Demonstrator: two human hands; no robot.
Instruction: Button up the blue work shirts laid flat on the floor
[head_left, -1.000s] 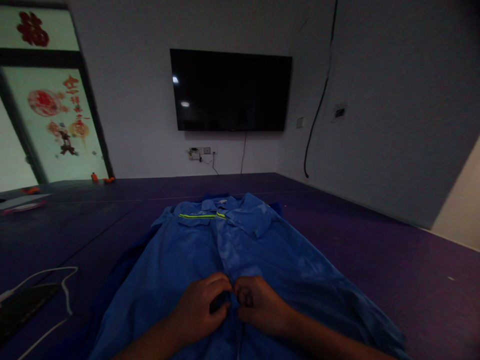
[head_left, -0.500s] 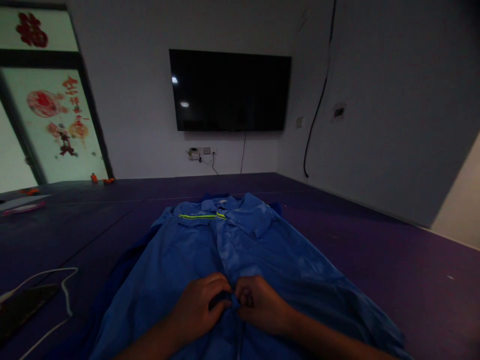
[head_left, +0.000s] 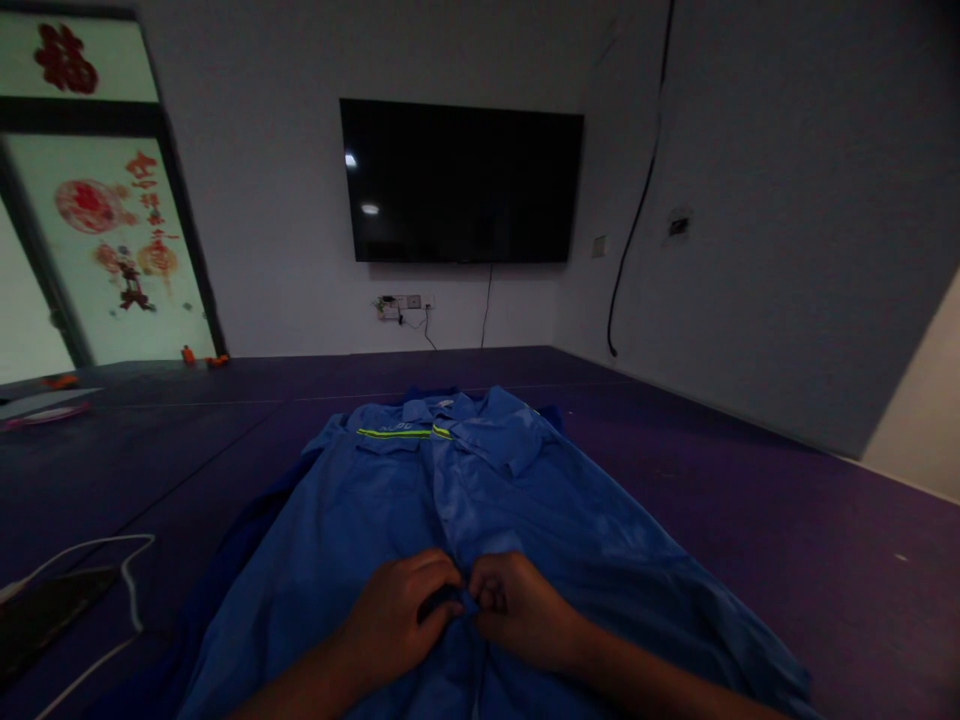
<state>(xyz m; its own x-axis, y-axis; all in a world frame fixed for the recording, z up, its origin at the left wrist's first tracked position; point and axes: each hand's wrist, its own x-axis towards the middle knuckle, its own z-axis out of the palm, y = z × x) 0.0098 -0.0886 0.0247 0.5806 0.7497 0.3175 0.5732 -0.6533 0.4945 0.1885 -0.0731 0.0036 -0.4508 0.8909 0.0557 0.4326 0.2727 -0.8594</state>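
A blue work shirt [head_left: 360, 510] with a collar and yellow-green stripes across the chest lies spread out, its collar at the far end. Both hands meet over its front opening, low on the shirt. My left hand [head_left: 409, 610] pinches a bit of the front edge between thumb and fingers. Close beside it, my right hand [head_left: 521, 610] has curled fingers gripping the facing edge. Between the fingertips a small fold of blue cloth shows. Whether a button is in the fingers is hidden.
The shirt rests on a purple surface [head_left: 720, 480]. At lower left lie a dark phone-like slab [head_left: 56, 610] and a white cable [head_left: 129, 580]. Small orange objects [head_left: 216, 360] sit near the door. A television [head_left: 461, 185] hangs on the far wall; a black cable [head_left: 634, 220] dangles right.
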